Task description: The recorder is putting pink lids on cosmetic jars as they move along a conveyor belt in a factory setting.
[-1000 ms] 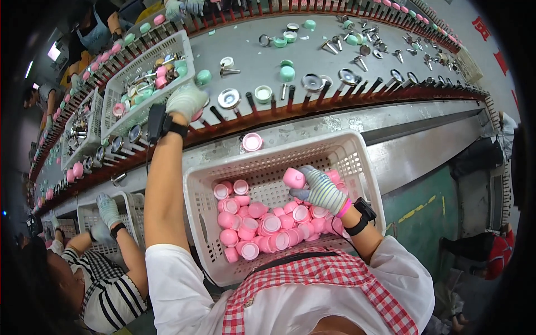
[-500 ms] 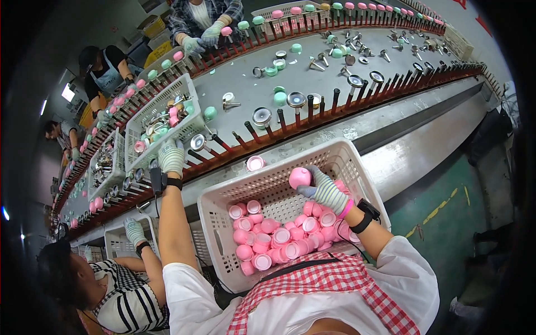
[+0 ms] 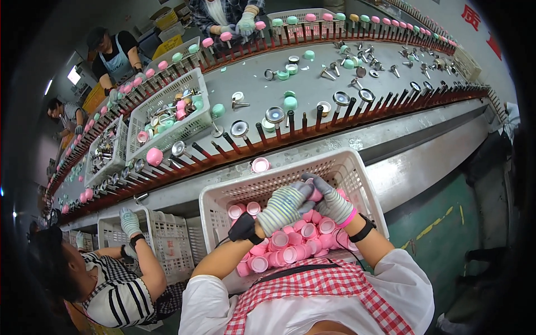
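Both hands wear striped, grey-palmed gloves and meet over a white plastic basket [image 3: 209, 198]. In my right hand [image 3: 334, 206], closed fingers hold a rounded pink cap [image 3: 315, 194]. The fingers of my left hand [image 3: 286, 209] are curled against the same cap from the left, and partly cover it. Beneath them many loose pink caps [image 3: 290, 254] fill the near part of the basket, some with their hollow side up. Another pink cap [image 3: 154, 157] sits on a post of the curved rack at the left.
Beyond the basket a curved row of red-based posts [image 3: 262, 134] carries round metal pieces [image 3: 274, 115]. A single pink cap [image 3: 260, 164] lies on the metal ledge. White baskets [image 3: 167, 120] of mixed parts stand on the grey table. A co-worker [image 3: 120, 285] sits close at left; others work across.
My left hand has left the rack and come right and nearer, to the cap in my right hand. A pink cap now shows on the post there. The head view has shifted slightly.
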`<move>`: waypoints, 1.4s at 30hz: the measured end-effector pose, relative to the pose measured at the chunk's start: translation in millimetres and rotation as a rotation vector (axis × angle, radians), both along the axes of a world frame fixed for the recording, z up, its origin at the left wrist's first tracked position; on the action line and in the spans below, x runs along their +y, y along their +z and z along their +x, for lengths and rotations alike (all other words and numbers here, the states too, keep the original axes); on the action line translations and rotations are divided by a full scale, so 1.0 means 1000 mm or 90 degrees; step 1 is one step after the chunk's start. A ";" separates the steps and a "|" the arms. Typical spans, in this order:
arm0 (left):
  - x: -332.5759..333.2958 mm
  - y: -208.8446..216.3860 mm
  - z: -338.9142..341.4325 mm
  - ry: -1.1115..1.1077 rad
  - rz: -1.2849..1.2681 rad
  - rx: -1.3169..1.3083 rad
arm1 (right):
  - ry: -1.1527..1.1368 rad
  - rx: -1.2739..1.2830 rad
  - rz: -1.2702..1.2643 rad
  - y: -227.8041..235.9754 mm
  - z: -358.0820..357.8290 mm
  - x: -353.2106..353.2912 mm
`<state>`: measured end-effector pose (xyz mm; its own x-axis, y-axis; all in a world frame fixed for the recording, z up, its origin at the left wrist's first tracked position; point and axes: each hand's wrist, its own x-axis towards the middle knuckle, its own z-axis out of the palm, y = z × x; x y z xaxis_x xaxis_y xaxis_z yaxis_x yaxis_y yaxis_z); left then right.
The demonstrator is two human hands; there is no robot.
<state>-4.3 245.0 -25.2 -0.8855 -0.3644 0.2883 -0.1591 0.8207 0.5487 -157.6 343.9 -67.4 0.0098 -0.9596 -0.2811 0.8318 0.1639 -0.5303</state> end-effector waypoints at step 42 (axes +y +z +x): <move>-0.134 -0.039 0.034 0.410 0.145 -0.313 | -0.190 1.377 0.265 0.074 -0.306 -0.129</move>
<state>29.8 110.9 -63.9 -0.4901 -0.8439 -0.2182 -0.8225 0.3649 0.4362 -463.5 215.2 6.5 -0.5947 -0.7751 0.2134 -0.7813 0.4946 -0.3807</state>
